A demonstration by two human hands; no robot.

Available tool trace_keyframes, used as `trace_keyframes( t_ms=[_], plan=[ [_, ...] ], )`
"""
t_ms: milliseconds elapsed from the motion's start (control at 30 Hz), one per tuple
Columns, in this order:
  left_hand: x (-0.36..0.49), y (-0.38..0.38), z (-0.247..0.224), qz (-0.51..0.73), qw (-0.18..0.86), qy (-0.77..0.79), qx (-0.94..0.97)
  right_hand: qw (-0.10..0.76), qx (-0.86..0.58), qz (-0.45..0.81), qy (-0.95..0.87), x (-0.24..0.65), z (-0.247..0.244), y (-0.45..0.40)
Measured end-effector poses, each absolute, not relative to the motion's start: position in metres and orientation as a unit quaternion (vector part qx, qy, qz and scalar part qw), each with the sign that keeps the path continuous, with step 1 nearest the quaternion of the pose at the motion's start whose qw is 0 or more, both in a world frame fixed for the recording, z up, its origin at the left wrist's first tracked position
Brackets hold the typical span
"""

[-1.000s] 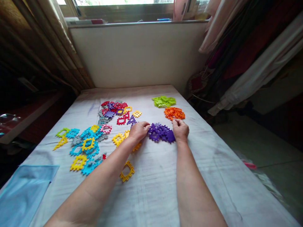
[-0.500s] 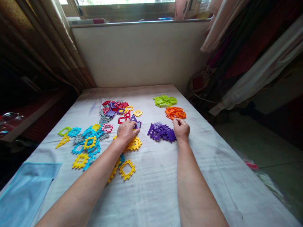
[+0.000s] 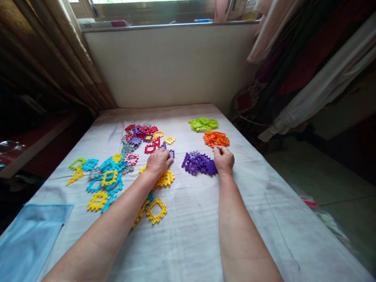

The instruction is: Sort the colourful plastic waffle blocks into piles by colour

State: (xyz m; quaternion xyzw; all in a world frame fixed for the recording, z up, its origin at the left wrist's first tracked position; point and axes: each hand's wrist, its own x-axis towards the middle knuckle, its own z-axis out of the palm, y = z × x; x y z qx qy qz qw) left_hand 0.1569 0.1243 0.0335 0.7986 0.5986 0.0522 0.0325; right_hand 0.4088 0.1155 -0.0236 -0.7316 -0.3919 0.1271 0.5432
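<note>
My left hand [image 3: 159, 161] is closed over a purple interlocking tile [image 3: 171, 154], fingers curled downward with their tips hidden. Yellow interlocking tiles [image 3: 166, 178] lie under and just in front of its wrist. Red tiles [image 3: 150, 149] sit slightly beyond it. On the other side, my right hand [image 3: 225, 159] is closed in a loose pinch, and whatever may be inside cannot be made out. A pile of purple tiles [image 3: 199, 163] lies directly left of that hand. Just past its fingertips is a pile of orange tiles [image 3: 216, 139].
Green tiles [image 3: 203, 124] form a pile at the back right. Mixed blue, yellow and grey tiles [image 3: 109, 178] spread over the left, with red and grey ones [image 3: 141, 133] behind. A blue cloth-like sheet [image 3: 32, 235] lies front left on the white bedsheet [image 3: 182, 243].
My left hand has shifted slightly right and covers more of the purple tile. My right hand keeps its place by the purple pile. The whole view has drifted slightly.
</note>
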Motion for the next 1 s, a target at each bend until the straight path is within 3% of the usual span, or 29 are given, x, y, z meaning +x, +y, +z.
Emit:
trace_keyframes(
  t_ms=[200, 400, 667, 867, 1000],
  plan=[
    [0.180, 0.129, 0.032, 0.145, 0.116, 0.583, 0.791, 0.539, -0.735, 0.123, -0.393, 0.408, -0.021, 0.115],
    [0.201, 0.131, 0.027, 0.161, 0.161, 0.566, 0.792, 0.539, -0.735, 0.118, -0.394, 0.408, -0.021, 0.115],
    [0.169, 0.145, 0.032, 0.146, 0.078, 0.611, 0.775, 0.530, -0.740, 0.121, -0.396, 0.408, -0.018, 0.113],
    [0.145, 0.155, 0.037, 0.033, -0.016, 0.637, 0.770, 0.533, -0.740, 0.128, -0.391, 0.407, -0.018, 0.113],
    [0.144, 0.155, 0.037, 0.028, -0.025, 0.626, 0.779, 0.537, -0.736, 0.131, -0.391, 0.408, -0.019, 0.114]
  ],
)
